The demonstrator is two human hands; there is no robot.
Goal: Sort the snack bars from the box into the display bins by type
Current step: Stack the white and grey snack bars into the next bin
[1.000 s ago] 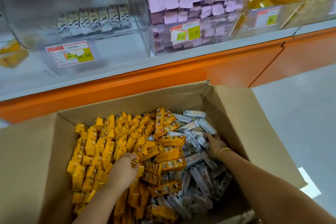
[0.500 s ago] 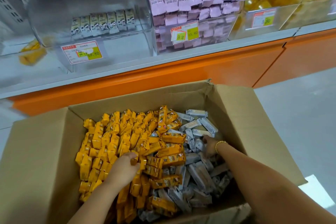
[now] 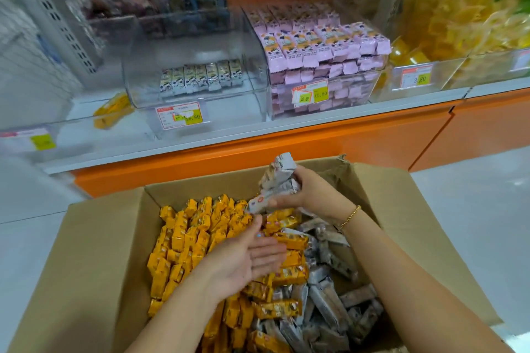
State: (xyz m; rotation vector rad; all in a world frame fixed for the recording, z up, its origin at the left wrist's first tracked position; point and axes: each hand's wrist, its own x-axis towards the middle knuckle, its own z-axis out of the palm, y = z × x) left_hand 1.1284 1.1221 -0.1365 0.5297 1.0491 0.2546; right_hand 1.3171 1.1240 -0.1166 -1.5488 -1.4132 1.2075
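Right hand [image 3: 304,193]: fingers curled round a bundle of silver bars [image 3: 276,180], held up over the far side of the box [image 3: 86,252]
Left hand [image 3: 252,262]: spread, palm up, holding nothing, low over the line where the yellow bars [image 3: 186,238] meet the loose silver ones [image 3: 329,292]
Bundle axis: roughly 1 to 7 o'clock, upper end toward the shelf [image 3: 286,137]
Likely target: the clear bin [image 3: 200,46], since a short matching row [image 3: 200,80] of silver-grey bars lies on its floor
Bearing: the clear bin lies at about 11 o'clock from the right hand, up and across the orange shelf front, well apart from the bundle
Neighbour: the pink bars [image 3: 315,46] sit at about 12 o'clock from the right hand, in the bin just beside the clear one, so a straight-ahead reach would land in the wrong type
Nearer hand: the right, which is higher and closer to the shelf, with the left at its 7 o'clock down in the box
Turn needed: probably swing the bundle to lie along the row, about 12 to 6 o'clock
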